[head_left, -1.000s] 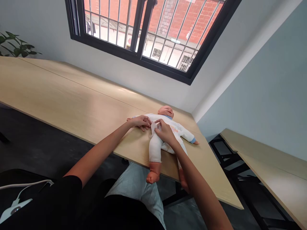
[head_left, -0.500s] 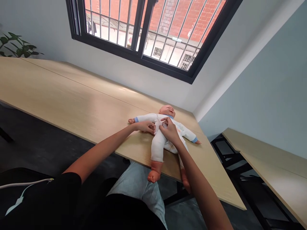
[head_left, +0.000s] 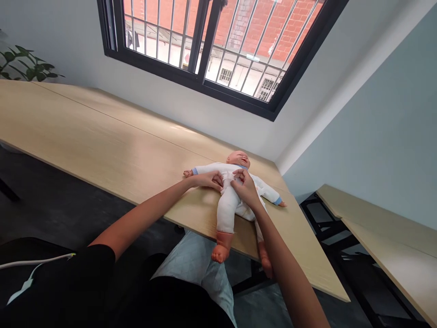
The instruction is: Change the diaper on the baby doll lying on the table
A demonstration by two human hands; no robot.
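A baby doll (head_left: pixel 238 158) lies on its back on the wooden table (head_left: pixel 112 132), feet hanging over the near edge. It wears a white outfit (head_left: pixel 226 212) with blue cuffs and collar. At the doll's waist, on the left side, my left hand (head_left: pixel 212 180) has its fingers closed on the white cloth. My right hand (head_left: pixel 245 186) pinches the same bunched cloth from the front, thumb and fingers bent together. The cloth between the two hands is gathered up. Part of the doll's belly and its other leg are hidden behind my right hand and forearm.
A barred window (head_left: pixel 201 54) is set in the wall behind the table. A second table (head_left: pixel 382 237) with black legs stands to the right. Leaves of a plant (head_left: pixel 29 64) show at the far left. A white cable (head_left: pixel 34 263) runs at the lower left.
My left hand's fingers have shifted up slightly along the cloth at the doll's waist. My right hand has moved a little to the right. The cloth between them looks more bunched.
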